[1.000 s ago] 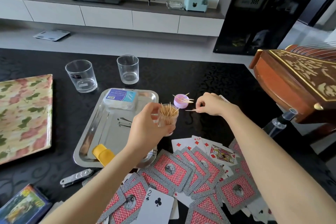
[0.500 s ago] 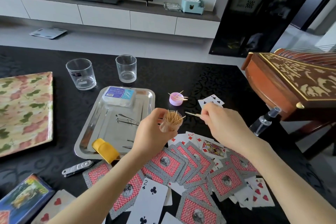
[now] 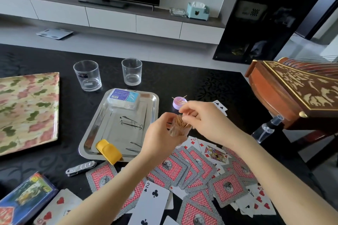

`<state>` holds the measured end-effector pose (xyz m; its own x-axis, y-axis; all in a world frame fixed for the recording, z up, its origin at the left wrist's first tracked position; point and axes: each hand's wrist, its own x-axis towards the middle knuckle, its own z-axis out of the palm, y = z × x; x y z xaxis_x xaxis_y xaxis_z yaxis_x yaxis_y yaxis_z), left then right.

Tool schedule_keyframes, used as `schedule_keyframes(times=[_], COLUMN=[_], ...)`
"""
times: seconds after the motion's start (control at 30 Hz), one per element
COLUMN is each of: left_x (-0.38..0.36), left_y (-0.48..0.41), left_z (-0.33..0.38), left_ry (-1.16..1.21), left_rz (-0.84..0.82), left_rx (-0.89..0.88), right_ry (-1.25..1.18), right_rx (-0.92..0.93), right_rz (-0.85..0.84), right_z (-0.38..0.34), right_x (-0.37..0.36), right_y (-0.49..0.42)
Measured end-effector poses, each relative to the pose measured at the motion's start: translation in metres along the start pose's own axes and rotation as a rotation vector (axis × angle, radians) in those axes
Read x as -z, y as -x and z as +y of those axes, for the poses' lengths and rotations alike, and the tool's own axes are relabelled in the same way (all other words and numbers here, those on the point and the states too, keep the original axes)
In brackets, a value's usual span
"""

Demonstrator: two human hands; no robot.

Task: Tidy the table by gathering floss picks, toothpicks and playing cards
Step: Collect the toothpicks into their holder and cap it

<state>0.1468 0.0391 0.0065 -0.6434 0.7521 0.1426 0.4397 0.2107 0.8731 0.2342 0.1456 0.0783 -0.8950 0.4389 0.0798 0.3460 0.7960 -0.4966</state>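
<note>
A floral board (image 3: 27,111) lies at the left of the black tabletop (image 3: 182,82), with a blue box (image 3: 23,199) at the near corner. Two glasses (image 3: 87,76) stand behind a steel tray (image 3: 91,133). A floss box (image 3: 123,98) sits at the tray's far end, and a yellow case (image 3: 108,150) rests on its near rim. A pocket knife (image 3: 81,168) lies just in front of the tray. The left hand (image 3: 161,137) grips a clear jar (image 3: 178,131) packed with toothpicks (image 3: 180,121), held above the cards (image 3: 192,179) spread across the near tabletop. The right hand (image 3: 203,120) meets the jar's mouth with its fingers bunched as if pinching. Blur hides whether they hold a pick. Behind it, more picks lie across a pink lid (image 3: 175,105). A spray bottle (image 3: 267,129) and a carved wooden instrument (image 3: 292,91) are at the right.
</note>
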Motion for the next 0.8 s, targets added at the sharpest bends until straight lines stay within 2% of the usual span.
schedule_keyframes(times=[0.1, 0.2, 0.27, 0.37, 0.47, 0.8], left_x=[0.006, 0.012, 0.016, 0.021, 0.025, 0.028], left_y=[-0.005, -0.009, -0.012, -0.017, -0.022, -0.031], left_z=[0.000, -0.003, -0.006, -0.012, -0.018, -0.030], left_ry=[0.040, 0.074, 0.092, 0.083, 0.074, 0.027], left_rz=[0.014, 0.037, 0.050, 0.066, 0.079, 0.089], left_rx=[0.020, 0.029, 0.045, 0.065, 0.069, 0.046], right_ry=[-0.087, -0.185, -0.136, -0.044, -0.046, 0.139], right_rx=[0.017, -0.045, -0.160, -0.365, -0.452, -0.447], right_rz=[0.027, 0.240, 0.337, 0.175, 0.053, 0.117], right_z=[0.003, 0.019, 0.040, 0.077, 0.097, 0.103], right_x=[0.002, -0.001, -0.010, -0.036, -0.058, -0.080], right_y=[-0.005, -0.024, -0.045, -0.075, -0.090, -0.121])
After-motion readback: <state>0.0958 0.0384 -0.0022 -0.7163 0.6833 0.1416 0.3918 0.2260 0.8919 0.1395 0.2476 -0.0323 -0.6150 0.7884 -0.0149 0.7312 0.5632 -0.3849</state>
